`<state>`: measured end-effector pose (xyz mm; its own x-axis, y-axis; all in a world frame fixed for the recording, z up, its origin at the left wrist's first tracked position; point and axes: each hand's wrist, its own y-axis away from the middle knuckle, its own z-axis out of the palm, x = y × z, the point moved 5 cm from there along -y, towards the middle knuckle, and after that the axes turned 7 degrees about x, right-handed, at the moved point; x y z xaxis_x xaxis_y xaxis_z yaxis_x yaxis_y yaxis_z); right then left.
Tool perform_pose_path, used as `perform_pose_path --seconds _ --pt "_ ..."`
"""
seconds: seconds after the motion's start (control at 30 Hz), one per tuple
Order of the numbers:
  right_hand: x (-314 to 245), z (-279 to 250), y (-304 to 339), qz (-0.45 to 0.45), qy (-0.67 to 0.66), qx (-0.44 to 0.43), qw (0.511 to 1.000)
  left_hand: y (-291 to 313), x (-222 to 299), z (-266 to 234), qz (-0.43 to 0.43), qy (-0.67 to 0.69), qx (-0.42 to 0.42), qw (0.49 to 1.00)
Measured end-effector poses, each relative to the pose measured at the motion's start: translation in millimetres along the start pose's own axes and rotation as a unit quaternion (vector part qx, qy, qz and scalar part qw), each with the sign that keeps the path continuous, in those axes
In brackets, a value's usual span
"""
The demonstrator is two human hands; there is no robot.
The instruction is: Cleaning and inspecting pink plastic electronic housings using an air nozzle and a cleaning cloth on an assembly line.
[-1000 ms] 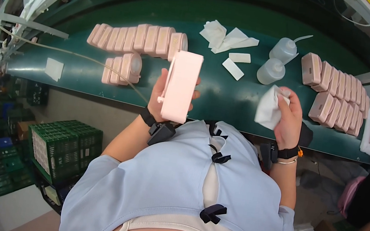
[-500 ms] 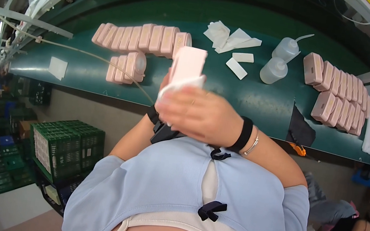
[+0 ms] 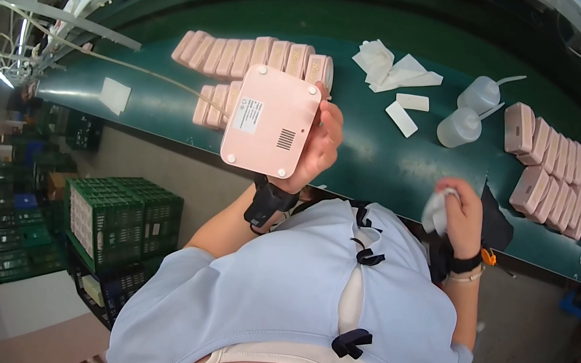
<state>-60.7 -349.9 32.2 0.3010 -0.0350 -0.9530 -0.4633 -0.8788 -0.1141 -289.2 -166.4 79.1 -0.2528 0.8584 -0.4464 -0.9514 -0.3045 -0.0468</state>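
My left hand [image 3: 318, 147] grips a pink square device [image 3: 276, 93] by its right edge, holding it up above the table's near edge. Its flat underside faces me, showing a pale label, a small dark grille and round white feet at the corners. Off to the right, my right hand [image 3: 464, 217] is closed round a crumpled white cloth [image 3: 437, 212], close to the table's front edge. Behind the held device stand rows of similar pink devices [image 3: 242, 56], partly hidden by it.
More pink devices [image 3: 537, 194] stand in two rows at the right. Two squeeze bottles [image 3: 460, 127], white blocks [image 3: 401, 119] and crumpled white cloths [image 3: 396, 69] lie mid-table. A black sheet [image 3: 495, 218] overhangs the front edge. Green crates [image 3: 120, 221] are stacked at lower left.
My right hand has moved off the device to the right, taking the white cloth along. The device has turned from edge-on to show its underside. The whole view has shifted slightly.
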Motion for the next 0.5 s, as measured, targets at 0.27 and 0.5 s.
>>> perform_pose_path --seconds 0.27,0.5 --pt "106 -38 99 0.327 -0.124 0.102 0.931 -3 5 -15 -0.008 -0.053 -0.011 0.998" --pt "321 -26 239 0.489 -0.002 0.222 0.843 9 20 -37 -0.006 -0.035 0.017 0.999"
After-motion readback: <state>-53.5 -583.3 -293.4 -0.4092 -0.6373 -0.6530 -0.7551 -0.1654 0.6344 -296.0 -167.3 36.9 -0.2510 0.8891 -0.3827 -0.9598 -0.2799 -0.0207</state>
